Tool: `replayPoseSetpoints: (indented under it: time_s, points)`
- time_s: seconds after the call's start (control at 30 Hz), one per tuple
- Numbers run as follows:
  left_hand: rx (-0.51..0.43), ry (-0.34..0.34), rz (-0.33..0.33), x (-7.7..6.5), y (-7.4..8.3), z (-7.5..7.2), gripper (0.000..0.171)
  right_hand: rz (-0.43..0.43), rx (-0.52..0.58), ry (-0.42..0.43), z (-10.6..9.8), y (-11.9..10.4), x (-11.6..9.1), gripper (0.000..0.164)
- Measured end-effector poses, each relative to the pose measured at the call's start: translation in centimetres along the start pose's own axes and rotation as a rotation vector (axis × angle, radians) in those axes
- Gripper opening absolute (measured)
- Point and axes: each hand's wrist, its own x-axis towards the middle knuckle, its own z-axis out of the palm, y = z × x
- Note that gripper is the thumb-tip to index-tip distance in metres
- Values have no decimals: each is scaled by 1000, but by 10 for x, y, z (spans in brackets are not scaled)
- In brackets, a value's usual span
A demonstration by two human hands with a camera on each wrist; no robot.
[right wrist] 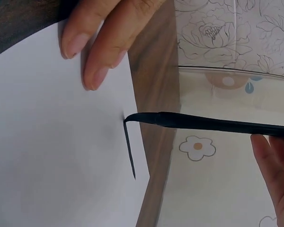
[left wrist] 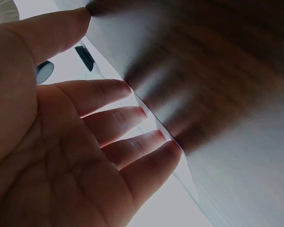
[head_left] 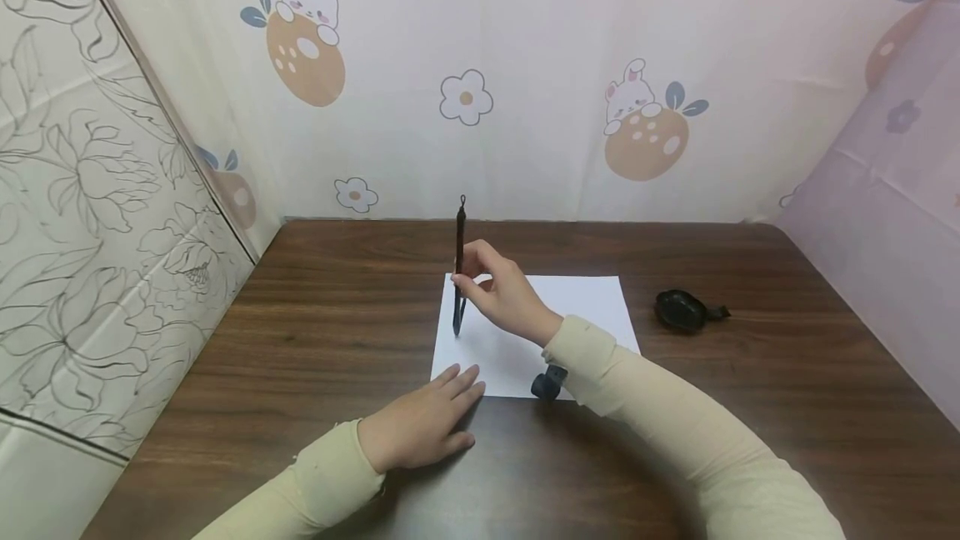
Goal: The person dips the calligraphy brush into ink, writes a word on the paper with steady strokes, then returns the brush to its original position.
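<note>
My right hand (head_left: 510, 298) pinches the dark handle of a writing brush (head_left: 461, 232), held upright over the left part of a white sheet of paper (head_left: 592, 311). In the right wrist view the brush's black tip (right wrist: 135, 117) bends against the paper, at one end of a thin, tapering black stroke (right wrist: 129, 151). My left hand (head_left: 423, 423) lies at the sheet's near left corner. Its fingers are extended, with the fingertips on the paper's edge, as the left wrist view also shows.
A small black dish with a short handle (head_left: 681, 311) sits on the brown wooden table (head_left: 337, 307), right of the paper. A patterned curtain (head_left: 540, 107) hangs behind the table, and a flower-patterned panel (head_left: 97, 190) stands at the left.
</note>
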Motion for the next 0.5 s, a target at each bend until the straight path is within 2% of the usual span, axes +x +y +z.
replayPoseSetpoints:
  time_s: [0.23, 0.5]
  points:
    - [-5, -3, -5, 0, 0, 1, 63, -3, 25, 81, -13, 5, 9, 23]
    - [-11, -7, -9, 0, 0, 0, 62, 31, -26, 143, -18, 17, 13, 18]
